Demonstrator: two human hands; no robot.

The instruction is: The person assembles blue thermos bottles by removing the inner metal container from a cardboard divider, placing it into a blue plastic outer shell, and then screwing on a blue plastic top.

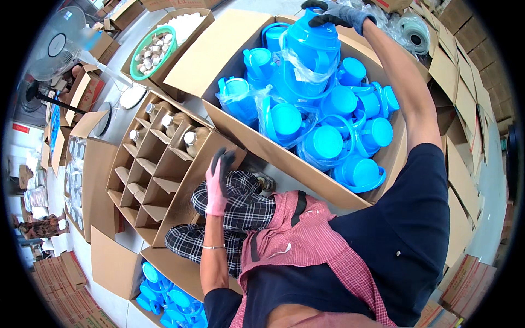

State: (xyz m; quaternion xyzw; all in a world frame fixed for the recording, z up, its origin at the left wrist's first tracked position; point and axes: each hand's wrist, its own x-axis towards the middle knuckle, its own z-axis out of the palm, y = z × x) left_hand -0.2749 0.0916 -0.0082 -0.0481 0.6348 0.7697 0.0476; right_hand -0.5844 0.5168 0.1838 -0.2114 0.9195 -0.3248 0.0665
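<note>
My right hand, in a dark glove, has its fingers closed over the top of a large blue plastic jug. Thin clear plastic film clings around that jug. It stands above several other blue jugs with handles, packed in a big open carton. My left hand, in a pink glove with dark fingers, is raised over my knee with nothing visible in it. Its fingers are stretched out beside a carton with cardboard dividers. Several bottle-like flasks with pale necks stand in that carton's far compartments.
A green basket of small pale caps sits in a carton at the back left. Another carton of blue jugs is at the lower left. A fan stands far left. Flattened cardboard and a plastic film roll lie right.
</note>
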